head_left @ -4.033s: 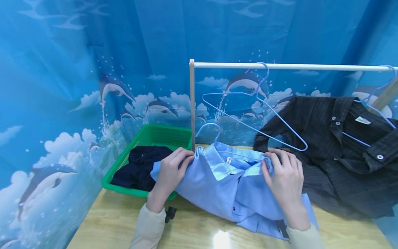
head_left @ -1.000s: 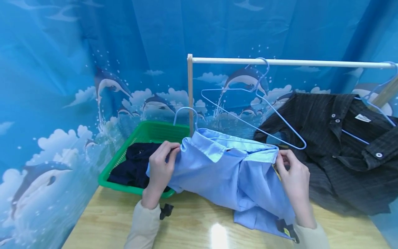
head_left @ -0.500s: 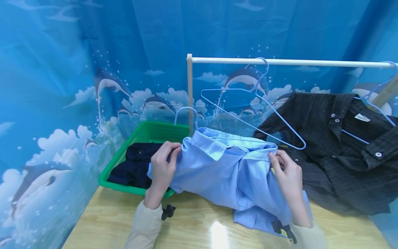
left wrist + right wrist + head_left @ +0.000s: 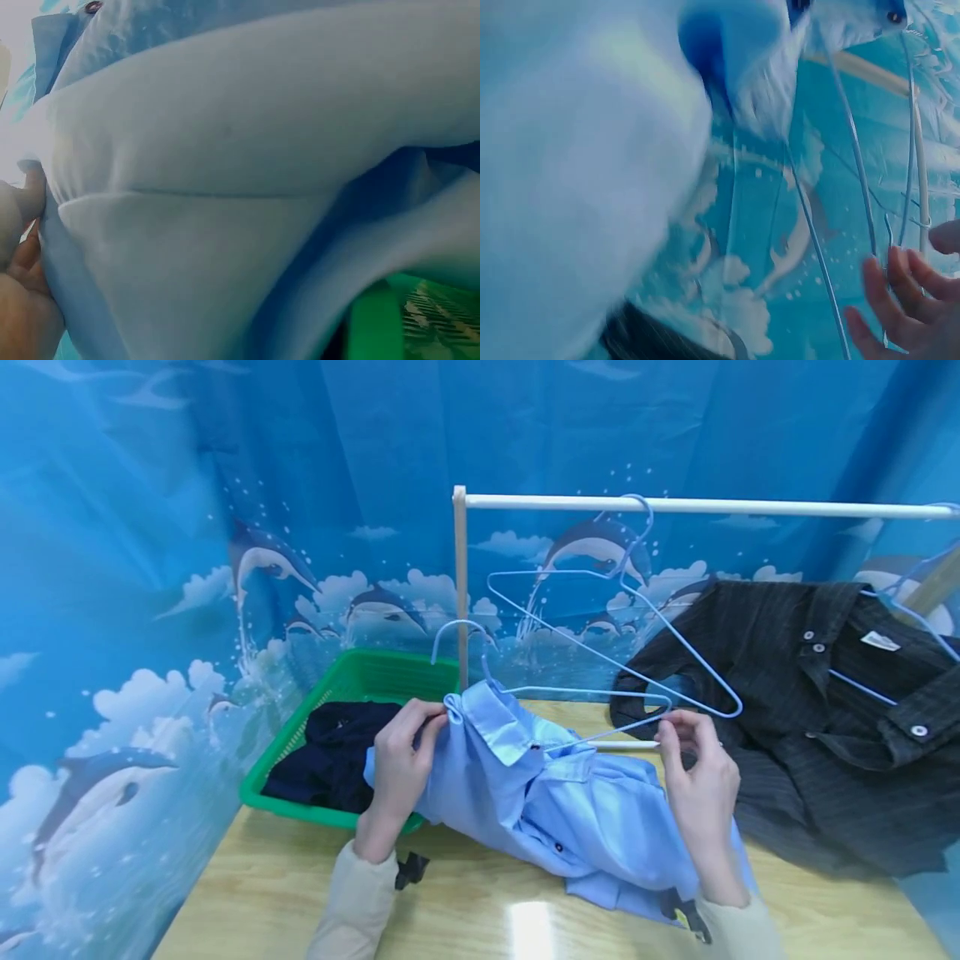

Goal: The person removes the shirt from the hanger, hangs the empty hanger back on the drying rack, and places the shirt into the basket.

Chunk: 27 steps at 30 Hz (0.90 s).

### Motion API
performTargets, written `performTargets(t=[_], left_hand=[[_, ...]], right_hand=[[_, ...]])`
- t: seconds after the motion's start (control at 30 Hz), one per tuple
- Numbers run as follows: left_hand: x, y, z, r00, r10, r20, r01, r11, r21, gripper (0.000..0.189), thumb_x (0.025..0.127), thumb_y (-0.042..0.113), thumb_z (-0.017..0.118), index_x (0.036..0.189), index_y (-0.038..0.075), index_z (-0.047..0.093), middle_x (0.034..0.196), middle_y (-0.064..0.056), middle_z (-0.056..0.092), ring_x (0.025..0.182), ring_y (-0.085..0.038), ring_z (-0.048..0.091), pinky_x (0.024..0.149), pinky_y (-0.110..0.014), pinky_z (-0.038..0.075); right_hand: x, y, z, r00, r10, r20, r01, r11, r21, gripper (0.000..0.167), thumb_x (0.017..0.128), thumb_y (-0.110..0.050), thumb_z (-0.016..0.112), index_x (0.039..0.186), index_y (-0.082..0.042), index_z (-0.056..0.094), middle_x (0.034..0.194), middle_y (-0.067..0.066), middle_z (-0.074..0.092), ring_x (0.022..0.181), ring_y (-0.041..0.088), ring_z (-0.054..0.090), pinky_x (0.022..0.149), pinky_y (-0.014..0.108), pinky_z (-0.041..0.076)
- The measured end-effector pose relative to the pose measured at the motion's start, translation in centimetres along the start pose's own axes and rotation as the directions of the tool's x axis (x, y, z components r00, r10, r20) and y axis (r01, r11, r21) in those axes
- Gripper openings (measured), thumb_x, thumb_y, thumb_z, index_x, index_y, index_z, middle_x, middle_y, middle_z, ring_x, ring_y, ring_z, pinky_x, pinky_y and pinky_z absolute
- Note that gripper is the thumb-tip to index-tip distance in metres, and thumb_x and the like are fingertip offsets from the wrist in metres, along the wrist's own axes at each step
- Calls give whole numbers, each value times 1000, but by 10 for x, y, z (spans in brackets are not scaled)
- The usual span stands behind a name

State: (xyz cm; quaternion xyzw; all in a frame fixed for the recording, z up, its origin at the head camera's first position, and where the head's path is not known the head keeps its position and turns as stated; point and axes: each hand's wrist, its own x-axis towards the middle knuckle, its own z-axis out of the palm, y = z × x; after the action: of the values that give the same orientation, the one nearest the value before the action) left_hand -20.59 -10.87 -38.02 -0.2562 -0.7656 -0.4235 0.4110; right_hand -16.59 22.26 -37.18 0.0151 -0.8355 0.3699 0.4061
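A light blue button shirt (image 4: 487, 793) lies bunched over the table in the head view. Its left-side shoulder is on a pale blue wire hanger (image 4: 585, 692), whose hook stands up at the back left. My left hand (image 4: 401, 768) pinches the shirt at that shoulder; in the left wrist view the cloth (image 4: 210, 127) covers most of the scene. The hanger's right arm is bare of cloth, and my right hand (image 4: 701, 777) pinches its end between thumb and fingers. The right side of the shirt sags below it. In the right wrist view, the right hand's fingers (image 4: 889, 296) are curled.
A green basket (image 4: 262, 806) with dark navy clothing (image 4: 330, 760) stands at the left. Behind is a rack with a white rail (image 4: 555, 502), bearing an unused hanger (image 4: 701, 658) and a dark striped shirt (image 4: 780, 693) on another hanger at the right. The wooden table (image 4: 450, 902) lies beneath.
The shirt's right shoulder, earlier spread up to the hanger's end, has slipped down, exposing the wire. My right hand has gone from the shirt's shoulder to the hanger's end. The left keeps its pinch.
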Motion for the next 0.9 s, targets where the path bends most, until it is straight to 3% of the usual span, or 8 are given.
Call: performTargets(t=[0.13,0.27,0.47,0.57,0.7,0.8,0.9], left_hand=[[-1,1,2,998,12,62,-13,1000,14,4,96,3,68,98,3,72,91,-8,69,82,-19,68,69,-32,57],[-1,2,4,994,26,106,-26,1000,1,4,96,5,68,97,4,72,91,-6,70,81,-17,68,68,-30,57],[-4,6,8,986,43,163,-35,998,-50,5,97,7,68,96,5,73,90,-4,70,80,-15,68,68,-29,57],[-5,6,11,980,57,189,-46,997,-65,5,97,9,68,97,6,72,91,-4,70,81,-14,68,70,-29,57],[-7,7,14,975,61,216,-47,996,-72,4,96,8,69,98,6,73,93,-4,70,83,-13,68,73,-27,58],[-7,8,15,972,55,229,-38,996,-79,4,95,6,70,98,6,73,93,-3,70,83,-12,68,74,-26,57],[-7,9,16,971,49,234,-30,996,-83,4,95,6,70,98,6,73,93,-3,69,83,-11,68,74,-26,57]], right_hand=[[3,0,-6,986,-129,-103,124,991,-53,17,101,-12,64,108,4,66,99,19,67,90,18,60,85,11,37],[4,-2,-4,949,-303,-87,298,952,-63,17,99,-12,67,108,3,70,102,18,68,95,36,59,88,24,40],[0,-1,6,850,-527,14,522,837,-167,39,105,-37,57,107,-2,74,100,17,70,91,39,62,79,50,49],[-3,-1,11,799,-598,60,598,781,-182,38,105,-37,56,102,-5,75,93,13,71,85,35,64,77,51,51],[-5,-2,17,744,-664,72,666,731,-146,34,105,-34,58,96,-8,77,79,7,69,74,30,65,73,48,53],[-6,-2,20,719,-693,50,692,709,-133,32,104,-33,60,93,-9,77,73,5,67,70,28,64,71,46,52],[-8,-3,20,707,-707,22,703,699,-132,32,103,-33,61,90,-8,77,71,5,67,68,28,63,69,45,52]])
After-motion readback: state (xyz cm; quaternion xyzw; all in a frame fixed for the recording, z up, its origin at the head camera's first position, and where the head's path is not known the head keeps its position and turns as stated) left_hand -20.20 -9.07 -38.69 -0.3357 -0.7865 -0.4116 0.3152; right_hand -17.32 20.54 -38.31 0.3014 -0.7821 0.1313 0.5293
